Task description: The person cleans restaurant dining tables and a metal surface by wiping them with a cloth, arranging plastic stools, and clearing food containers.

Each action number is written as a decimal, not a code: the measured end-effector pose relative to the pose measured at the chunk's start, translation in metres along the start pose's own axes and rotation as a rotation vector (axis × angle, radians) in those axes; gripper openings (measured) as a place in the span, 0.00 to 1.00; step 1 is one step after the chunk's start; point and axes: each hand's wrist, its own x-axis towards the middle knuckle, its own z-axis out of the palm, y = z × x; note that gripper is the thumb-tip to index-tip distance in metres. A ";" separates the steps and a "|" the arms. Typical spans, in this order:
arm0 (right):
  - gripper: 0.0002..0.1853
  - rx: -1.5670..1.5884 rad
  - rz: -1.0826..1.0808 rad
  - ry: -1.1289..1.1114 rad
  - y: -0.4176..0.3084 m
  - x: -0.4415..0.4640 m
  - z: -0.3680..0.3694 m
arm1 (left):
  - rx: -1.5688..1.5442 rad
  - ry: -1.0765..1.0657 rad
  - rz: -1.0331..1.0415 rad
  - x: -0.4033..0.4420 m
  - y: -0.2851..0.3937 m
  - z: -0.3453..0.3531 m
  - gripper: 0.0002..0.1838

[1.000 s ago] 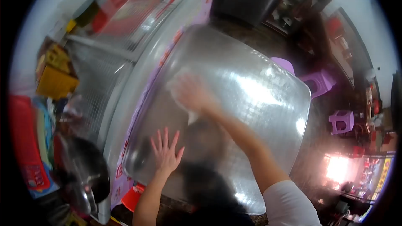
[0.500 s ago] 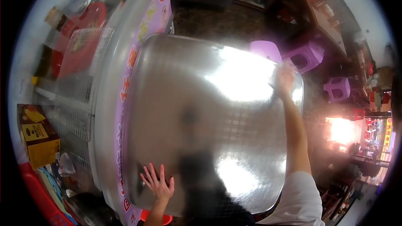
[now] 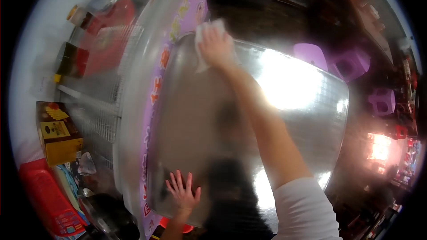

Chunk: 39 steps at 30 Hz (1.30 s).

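White cloth spreads out under the right hand, just above the centre of the frame, at the far left corner of a shiny metal tabletop. That hand lies palm down with its fingers extended, holding the cloth beneath it; both are a little blurred, and whether the cloth folds down over the rim I cannot tell. The left hand, at the lower middle of the frame, is bare, with fingers fanned wide, and appears to rest on the metal near the tabletop's lower left part. A white sleeve covers the right upper arm at the bottom of the frame. Strong glare whitens the tabletop right of centre. Along its left side runs a purple printed strip, and beyond that, wire racks fill the left of the frame. A yellow and brown box sits at middle left, a red basket and a dark pan at lower left. Part of a red bowl shows beside the left forearm. Purple stools stand past the tabletop's edge at upper right.
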 end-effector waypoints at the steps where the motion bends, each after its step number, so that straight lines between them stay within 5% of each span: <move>1: 0.32 0.005 0.080 0.067 -0.008 0.003 0.003 | -0.003 0.000 0.001 -0.001 0.000 0.000 0.34; 4: 0.32 -0.066 -0.164 -0.022 -0.020 -0.043 -0.018 | -0.029 -0.008 -0.009 -0.001 0.005 -0.004 0.34; 5: 0.32 0.052 -0.413 0.011 -0.009 -0.062 -0.030 | -0.029 -0.004 -0.009 -0.001 0.004 -0.004 0.34; 6: 0.32 0.619 -0.303 -0.228 0.029 -0.066 -0.011 | -0.024 -0.004 -0.006 0.000 0.002 -0.004 0.34; 8: 0.32 0.212 -0.316 -0.312 0.104 -0.052 -0.021 | -0.032 -0.011 -0.009 0.003 0.003 -0.008 0.34; 9: 0.32 -0.206 -0.191 0.080 0.139 -0.063 0.015 | -0.037 -0.019 -0.011 0.003 0.005 -0.010 0.34; 11: 0.29 0.294 0.088 0.242 0.130 -0.058 0.011 | -0.018 -0.001 -0.021 0.004 0.002 -0.008 0.34; 13: 0.22 -0.234 0.090 -0.024 0.034 -0.085 -0.036 | -0.006 0.000 0.003 0.000 0.008 -0.006 0.34; 15: 0.16 -0.197 -0.144 -0.196 -0.053 -0.148 -0.060 | 0.023 0.038 0.017 0.002 0.009 -0.004 0.34; 16: 0.16 0.049 -0.271 0.132 -0.105 -0.214 -0.027 | 0.033 0.041 0.025 0.000 0.010 -0.004 0.34; 19: 0.19 0.137 -0.456 -0.117 -0.026 -0.245 -0.063 | 0.043 0.071 0.042 -0.002 0.009 0.001 0.35; 24: 0.23 -0.235 0.312 0.088 0.283 -0.286 -0.132 | 0.074 0.087 0.058 -0.002 0.014 0.000 0.33; 27: 0.21 -0.545 0.258 0.081 0.229 -0.311 -0.165 | 0.097 0.093 0.041 -0.007 0.015 0.001 0.33; 29: 0.21 -0.311 0.165 -0.076 0.119 -0.347 -0.170 | 0.087 0.131 0.062 -0.003 0.016 0.004 0.34; 32: 0.22 0.150 -0.303 -0.224 -0.012 -0.427 -0.168 | 0.128 0.133 0.062 -0.006 0.018 0.005 0.33; 34: 0.23 0.196 -0.330 -0.279 0.040 -0.427 -0.186 | 0.133 0.151 0.084 -0.003 0.021 0.006 0.33; 39: 0.24 -0.347 0.334 0.017 0.296 -0.353 -0.211 | 0.160 0.136 0.078 -0.006 0.020 0.006 0.33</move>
